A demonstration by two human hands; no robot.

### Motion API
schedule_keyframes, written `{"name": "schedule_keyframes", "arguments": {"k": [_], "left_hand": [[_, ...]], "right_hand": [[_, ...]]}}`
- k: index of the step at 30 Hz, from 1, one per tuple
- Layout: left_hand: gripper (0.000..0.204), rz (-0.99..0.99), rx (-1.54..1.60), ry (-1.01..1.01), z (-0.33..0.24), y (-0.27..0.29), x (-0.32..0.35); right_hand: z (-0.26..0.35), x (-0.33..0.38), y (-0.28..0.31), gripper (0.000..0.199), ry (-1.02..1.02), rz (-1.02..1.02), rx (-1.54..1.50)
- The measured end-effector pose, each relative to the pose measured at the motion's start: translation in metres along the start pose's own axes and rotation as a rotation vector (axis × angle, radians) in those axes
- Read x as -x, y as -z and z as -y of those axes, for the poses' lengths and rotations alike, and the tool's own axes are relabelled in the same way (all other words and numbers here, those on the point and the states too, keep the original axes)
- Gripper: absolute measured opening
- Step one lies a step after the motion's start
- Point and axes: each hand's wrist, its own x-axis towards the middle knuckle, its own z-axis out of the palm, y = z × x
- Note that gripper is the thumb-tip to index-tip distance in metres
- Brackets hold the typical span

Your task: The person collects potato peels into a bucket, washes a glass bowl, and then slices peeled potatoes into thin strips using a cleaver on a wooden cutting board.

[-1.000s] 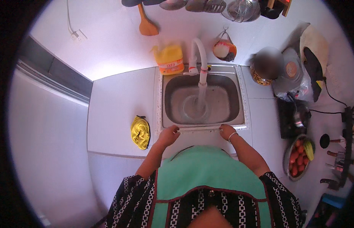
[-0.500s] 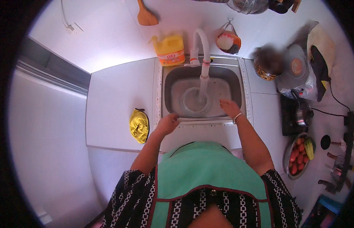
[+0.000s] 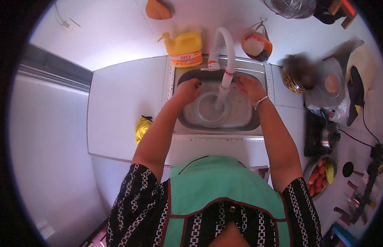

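Currently left hand (image 3: 189, 91), loosely curled, and right hand (image 3: 249, 88), part-open, are over the sink (image 3: 245, 117), nothing visibly held. Clear bowl (image 3: 208, 113) sits in it under the running faucet (image 3: 230, 51), which stands between hands. Yellow jug (image 3: 184, 48) behind; left forearm partly covers yellow cloth (image 3: 142, 129).

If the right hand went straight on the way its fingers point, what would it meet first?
Most likely the white faucet: the right hand points up and left in the picture, toward the spout. Depth is unclear here, so it might pass behind or beneath it.
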Motion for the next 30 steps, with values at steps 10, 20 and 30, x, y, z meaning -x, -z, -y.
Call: {"name": "schedule_keyframes", "arguments": {"k": [10,20,30], "left_hand": [[0.027,-0.040,-0.088,-0.068,0.020,-0.017,-0.051],[0.032,0.033,-0.053,0.032,0.007,-0.013,-0.050],[0.029,0.024,-0.077,-0.007,0.015,-0.021,-0.062]], "right_hand": [[0.004,-0.044,-0.005,0.026,0.438,0.226,0.785],[-0.015,-0.057,0.001,0.029,-0.062,0.198,0.223],[-0.024,-0.069,0.002,0.029,0.335,0.283,0.791]]}}
